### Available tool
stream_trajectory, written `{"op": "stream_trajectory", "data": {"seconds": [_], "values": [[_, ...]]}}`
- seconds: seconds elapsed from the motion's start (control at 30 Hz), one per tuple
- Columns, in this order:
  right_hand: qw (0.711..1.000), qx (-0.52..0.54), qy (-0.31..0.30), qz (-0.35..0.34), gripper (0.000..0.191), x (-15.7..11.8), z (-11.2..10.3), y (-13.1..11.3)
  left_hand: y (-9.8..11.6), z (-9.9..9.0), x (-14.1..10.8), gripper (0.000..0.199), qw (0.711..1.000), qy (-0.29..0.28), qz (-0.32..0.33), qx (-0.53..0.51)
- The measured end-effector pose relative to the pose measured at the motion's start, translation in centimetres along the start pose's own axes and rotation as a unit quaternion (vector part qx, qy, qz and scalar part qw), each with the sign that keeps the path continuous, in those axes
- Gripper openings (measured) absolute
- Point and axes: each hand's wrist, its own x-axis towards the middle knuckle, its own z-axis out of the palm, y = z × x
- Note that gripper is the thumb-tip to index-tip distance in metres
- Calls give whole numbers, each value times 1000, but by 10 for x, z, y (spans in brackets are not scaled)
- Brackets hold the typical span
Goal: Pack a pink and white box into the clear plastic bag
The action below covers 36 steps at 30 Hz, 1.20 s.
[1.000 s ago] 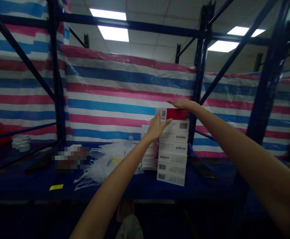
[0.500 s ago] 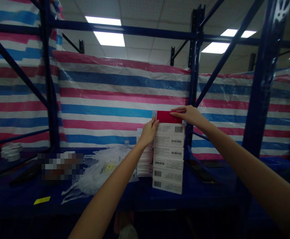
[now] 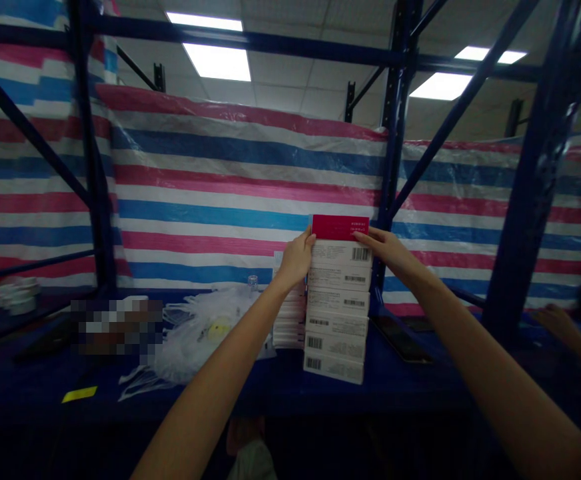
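A red box (image 3: 338, 227) with small white print lies on top of a stack of white cartons (image 3: 336, 313) that bear barcodes. My left hand (image 3: 298, 257) is closed at the red box's left end, thumb up along its edge. At the opposite end, my right hand (image 3: 389, 252) grips the lower right corner, its fingertips on the red face. Behind my left wrist stands a second stack of thin white packs (image 3: 289, 323), partly covered by my hand and forearm.
White plastic bags (image 3: 190, 340) lie left of the stacks, near a small clear bottle (image 3: 253, 283). A dark flat device (image 3: 401, 340) lies to the right. A yellow strip (image 3: 79, 394) is near the front edge. Blue posts (image 3: 525, 200) frame the shelf. Another person's hand (image 3: 560, 325) shows far right.
My right hand has slid down from the upper part of the red box to its right corner, uncovering white print. My left hand stays at the left end. The view has shifted slightly.
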Motion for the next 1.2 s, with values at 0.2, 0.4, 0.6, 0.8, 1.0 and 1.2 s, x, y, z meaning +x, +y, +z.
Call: {"op": "stream_trajectory", "data": {"seconds": [0.2,0.4,0.6,0.8,1.0,1.2], "values": [[999,30,-2,-14,41,-5,2,4,-1,1,2,31,999,22,-30,28],[998,51,13,18,40,-7,4,6,-5,6,4,34,991,-1,-53,-125],[997,63,14,29,40,-10,3,8,-6,12,2,49,964,-14,-100,-247],[996,62,13,69,38,-7,-10,7,-24,4,15,47,969,-7,-89,-232],[988,121,58,77,41,17,-20,44,-51,-1,36,45,944,-55,-109,-307],[967,201,141,72,40,32,-10,73,-30,-2,21,44,939,-33,12,-343]]}}
